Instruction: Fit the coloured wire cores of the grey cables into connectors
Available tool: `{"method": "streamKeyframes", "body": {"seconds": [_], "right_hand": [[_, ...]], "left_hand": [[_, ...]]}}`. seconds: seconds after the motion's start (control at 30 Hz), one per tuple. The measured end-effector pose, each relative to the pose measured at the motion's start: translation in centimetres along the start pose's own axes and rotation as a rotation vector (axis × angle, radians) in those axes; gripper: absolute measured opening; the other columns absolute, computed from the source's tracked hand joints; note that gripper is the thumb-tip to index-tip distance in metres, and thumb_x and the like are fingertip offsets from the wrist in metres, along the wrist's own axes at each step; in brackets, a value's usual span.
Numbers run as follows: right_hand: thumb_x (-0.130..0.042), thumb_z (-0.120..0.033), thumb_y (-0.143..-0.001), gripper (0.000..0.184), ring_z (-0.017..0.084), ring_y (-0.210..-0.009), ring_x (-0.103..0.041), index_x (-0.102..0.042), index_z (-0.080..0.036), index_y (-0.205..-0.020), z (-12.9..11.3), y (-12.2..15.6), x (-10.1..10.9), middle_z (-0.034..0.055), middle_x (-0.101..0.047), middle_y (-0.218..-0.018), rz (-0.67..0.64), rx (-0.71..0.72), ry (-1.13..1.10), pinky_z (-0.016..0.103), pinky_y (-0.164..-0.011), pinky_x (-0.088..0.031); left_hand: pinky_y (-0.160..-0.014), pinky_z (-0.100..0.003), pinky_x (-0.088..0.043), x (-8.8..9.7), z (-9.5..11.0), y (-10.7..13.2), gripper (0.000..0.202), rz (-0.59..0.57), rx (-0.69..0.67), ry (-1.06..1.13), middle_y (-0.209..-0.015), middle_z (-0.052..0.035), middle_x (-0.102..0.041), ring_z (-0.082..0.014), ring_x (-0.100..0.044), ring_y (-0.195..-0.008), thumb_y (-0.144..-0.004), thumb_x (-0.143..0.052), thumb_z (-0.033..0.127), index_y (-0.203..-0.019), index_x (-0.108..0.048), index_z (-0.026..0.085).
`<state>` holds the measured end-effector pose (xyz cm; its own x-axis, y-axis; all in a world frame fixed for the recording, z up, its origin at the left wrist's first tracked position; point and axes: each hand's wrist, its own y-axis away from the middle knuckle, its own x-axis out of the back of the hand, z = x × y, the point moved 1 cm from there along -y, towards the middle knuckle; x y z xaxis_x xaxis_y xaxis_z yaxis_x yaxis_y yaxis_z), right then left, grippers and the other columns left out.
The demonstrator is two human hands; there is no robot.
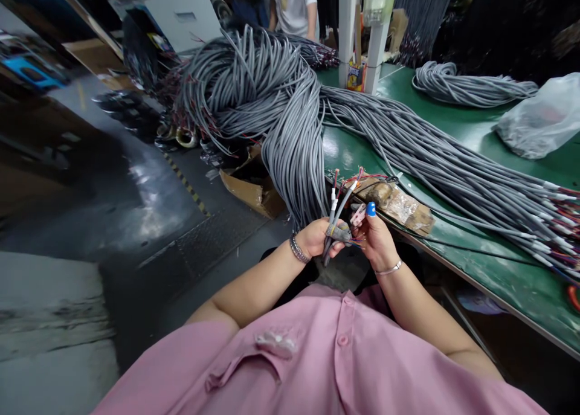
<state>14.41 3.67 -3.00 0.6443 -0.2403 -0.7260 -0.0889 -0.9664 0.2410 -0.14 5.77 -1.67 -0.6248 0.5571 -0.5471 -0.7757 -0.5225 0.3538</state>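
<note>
My left hand is closed around a few grey cables near their ends. Short white sleeves sit on the cables, and thin coloured wires fan out at their tips. Grey wrapping with a yellow band shows at the fingers of this hand. Close by on the right, my right hand pinches a small pale pink piece, whose exact kind I cannot make out. A blue cover is on the right thumb. Fine wire ends show between the two hands.
A big heap of grey cables hangs over the table's left edge. More cables run along the green table. A taped cardboard block lies by my right hand; a plastic bag is at right. Someone in white stands behind.
</note>
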Motion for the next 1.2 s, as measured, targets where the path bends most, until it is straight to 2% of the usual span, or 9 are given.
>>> {"method": "streamKeyframes", "body": {"seconds": [0.27, 0.53, 0.63, 0.8, 1.0, 1.07, 1.2], "right_hand": [[-0.076, -0.049, -0.071, 0.035, 0.007, -0.05, -0.049, -0.062, -0.017, -0.07, 0.1, 0.1, -0.1, -0.0044, -0.055, -0.057, -0.01, -0.001, 0.014, 0.018, -0.045, -0.042], [-0.06, -0.071, -0.072, 0.052, 0.011, -0.056, -0.056, -0.064, -0.02, -0.083, -0.1, 0.8, 0.4, 0.0003, -0.065, -0.073, -0.118, -0.135, -0.014, 0.022, -0.048, -0.049], [-0.062, -0.066, -0.074, 0.047, 0.011, -0.062, -0.059, -0.065, -0.02, -0.083, -0.3, 1.0, 0.5, 0.0019, -0.068, -0.08, -0.131, -0.15, -0.012, 0.023, -0.053, -0.051], [-0.071, -0.045, -0.077, 0.028, 0.01, -0.061, -0.056, -0.067, -0.019, -0.086, -0.5, 1.1, 0.5, -0.0009, -0.065, -0.073, -0.084, -0.04, 0.064, 0.021, -0.056, -0.05], [-0.062, -0.057, -0.081, 0.039, 0.01, -0.058, -0.053, -0.067, -0.019, -0.078, 0.3, 0.9, 0.9, 0.0007, -0.064, -0.07, 0.007, 0.217, 0.237, 0.022, -0.053, -0.045], [-0.06, -0.061, -0.08, 0.042, 0.011, -0.057, -0.053, -0.067, -0.019, -0.077, 0.4, 0.7, 0.9, 0.0013, -0.065, -0.071, -0.01, 0.204, 0.243, 0.023, -0.053, -0.045], [-0.069, -0.059, -0.074, 0.04, 0.011, -0.056, -0.053, -0.067, -0.019, -0.079, 0.1, 0.4, 0.2, 0.0006, -0.066, -0.072, -0.067, 0.044, 0.089, 0.023, -0.05, -0.045]], "left_hand": [[-0.029, -0.019, -0.035, 0.4, -0.1, -0.2, 0.02, -0.008, 0.025, 0.014, -0.044, -0.0036, -0.057, -0.0129, -0.05, -0.03, -0.059, -0.068, 0.029, -0.067, -0.06, 0.011], [-0.029, -0.02, -0.035, 0.0, -0.1, 0.8, 0.021, 0.045, -0.03, 0.031, -0.044, -0.0035, -0.057, -0.0133, -0.049, -0.029, -0.059, -0.068, 0.029, -0.066, -0.056, 0.014], [-0.031, -0.02, -0.038, -0.7, -0.6, 2.0, 0.023, 0.121, -0.095, 0.007, -0.046, -0.0028, -0.059, -0.0131, -0.051, -0.031, -0.06, -0.072, 0.028, -0.069, -0.056, 0.014], [-0.036, -0.02, -0.042, -2.2, -1.9, 3.2, 0.027, 0.269, -0.259, 0.023, -0.05, -0.001, -0.06, -0.0113, -0.053, -0.035, -0.064, -0.074, 0.032, -0.068, -0.055, 0.014], [-0.039, -0.022, -0.046, -2.9, -2.1, 2.9, 0.025, 0.358, -0.307, 0.025, -0.049, 0.0005, -0.058, -0.0096, -0.05, -0.037, -0.066, -0.073, 0.033, -0.067, -0.057, 0.014], [-0.039, -0.022, -0.045, -2.9, -2.0, 2.6, 0.025, 0.359, -0.304, 0.025, -0.049, 0.0006, -0.058, -0.0097, -0.05, -0.037, -0.066, -0.073, 0.032, -0.066, -0.057, 0.014], [-0.038, -0.021, -0.044, -3.0, -2.0, 2.1, 0.025, 0.361, -0.31, 0.033, -0.05, 0.0002, -0.059, -0.0103, -0.052, -0.038, -0.065, -0.073, 0.032, -0.067, -0.056, 0.014]]}}
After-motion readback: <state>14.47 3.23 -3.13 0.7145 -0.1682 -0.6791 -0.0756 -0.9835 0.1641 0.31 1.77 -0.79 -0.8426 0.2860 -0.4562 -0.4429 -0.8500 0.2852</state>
